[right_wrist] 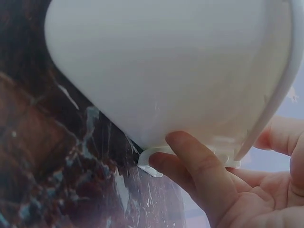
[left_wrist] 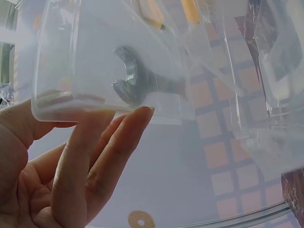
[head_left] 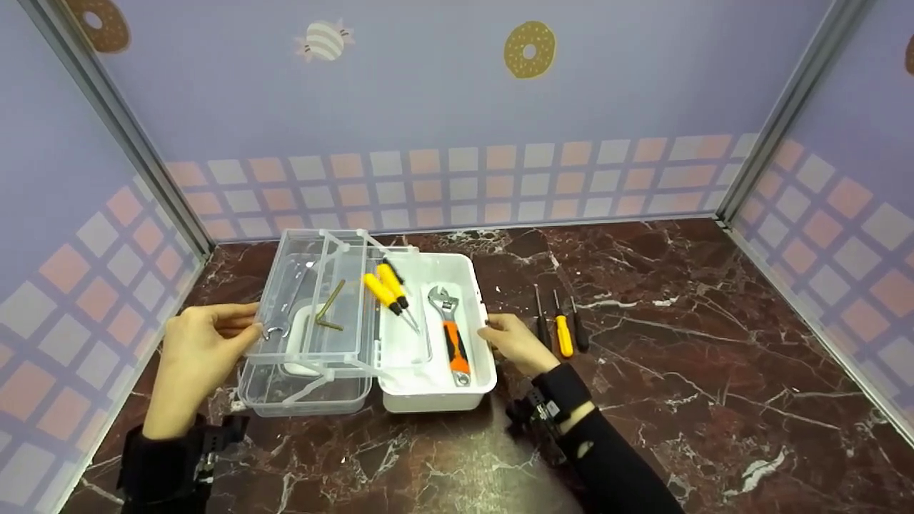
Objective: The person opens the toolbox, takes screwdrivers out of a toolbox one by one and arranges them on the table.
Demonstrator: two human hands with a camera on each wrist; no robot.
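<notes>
At eight o'clock you wear a black left wristband (head_left: 158, 460) with a dark left wrist camera (head_left: 227, 432); at five o'clock, a black right wristband (head_left: 563, 389), a black right wrist camera (head_left: 525, 414) with silvery hardware (head_left: 548, 410), and a black sleeve (head_left: 621, 467) with a small oval hole (head_left: 585, 449).

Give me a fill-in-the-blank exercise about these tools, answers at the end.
1. While the left hand pinches the clear tray, the right hand grips a box coloured ____.
2. The adjustable wrench in the box has a handle of black and ____.
3. Among three screwdrivers on the table, the middle one's handle is ____.

Answers: white; orange; yellow.
</notes>
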